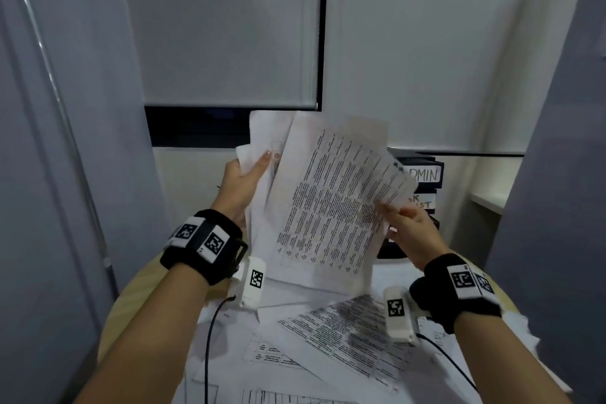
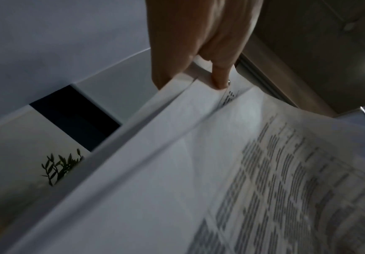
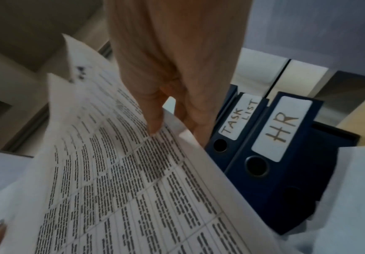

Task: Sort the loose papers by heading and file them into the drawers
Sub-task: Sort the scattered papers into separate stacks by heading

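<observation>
Here the left hand [image 1: 244,179] is gripping a raised sheaf of papers [image 1: 262,154], while the right hand [image 1: 408,226], nearer the drawers [image 1: 423,174] lying just beyond it, is pinching the front sheet [image 1: 331,203].

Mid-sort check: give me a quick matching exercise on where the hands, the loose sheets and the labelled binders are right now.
Things:
1. left hand
2. right hand
3. loose papers on the table
4. HR binder

States or places:
a. lies spread under both forearms
b. pinches the printed sheet at its right edge
c. stands beside the TASK LIST binder
d. grips a bundle of sheets, thumb on the front

Pairs: 1-d, 2-b, 3-a, 4-c
</observation>
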Demonstrator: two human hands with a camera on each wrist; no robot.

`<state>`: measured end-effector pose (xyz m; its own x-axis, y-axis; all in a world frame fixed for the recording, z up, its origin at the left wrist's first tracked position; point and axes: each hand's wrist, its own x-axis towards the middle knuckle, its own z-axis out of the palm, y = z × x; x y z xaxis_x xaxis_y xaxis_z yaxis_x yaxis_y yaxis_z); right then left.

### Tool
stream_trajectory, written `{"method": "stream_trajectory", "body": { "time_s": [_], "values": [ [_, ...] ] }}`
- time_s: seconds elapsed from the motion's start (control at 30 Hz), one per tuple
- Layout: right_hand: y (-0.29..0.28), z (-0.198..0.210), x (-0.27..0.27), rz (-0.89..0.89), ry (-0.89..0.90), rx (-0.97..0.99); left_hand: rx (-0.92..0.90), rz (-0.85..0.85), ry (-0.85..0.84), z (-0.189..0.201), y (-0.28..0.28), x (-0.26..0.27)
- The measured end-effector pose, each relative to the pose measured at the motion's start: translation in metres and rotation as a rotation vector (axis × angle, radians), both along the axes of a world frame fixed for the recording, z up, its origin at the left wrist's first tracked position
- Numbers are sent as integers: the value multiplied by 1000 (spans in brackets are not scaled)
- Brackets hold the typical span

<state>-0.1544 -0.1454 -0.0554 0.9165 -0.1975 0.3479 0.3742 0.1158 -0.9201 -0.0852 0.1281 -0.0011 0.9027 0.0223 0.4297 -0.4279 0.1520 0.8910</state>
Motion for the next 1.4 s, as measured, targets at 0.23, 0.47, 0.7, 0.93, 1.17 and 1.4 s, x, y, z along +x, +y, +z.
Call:
{"method": "stream_trajectory", "body": {
  "time_s": [0.23,0.47,0.7,0.93,1.17,1.4],
  "values": [
    [-4,-8,-1,-3,-51,-69,-20,-84,-15,3,3,-3],
    [15,10,4,51,22,-273,-13,-125,-47,7,-15,-15],
    [35,33,-1,9,40,-303,7,-160,-68,16,-19,-24],
    [41,43,2,116,-26,-401,-66,-254,-23,26,-9,-28],
    [31,60,4,-130,-57,-247,-66,-377,-134,22,8,-29],
    [24,71,4,-105,-51,-78,352,-249,-198,0,-12,-19]
  ]
}}
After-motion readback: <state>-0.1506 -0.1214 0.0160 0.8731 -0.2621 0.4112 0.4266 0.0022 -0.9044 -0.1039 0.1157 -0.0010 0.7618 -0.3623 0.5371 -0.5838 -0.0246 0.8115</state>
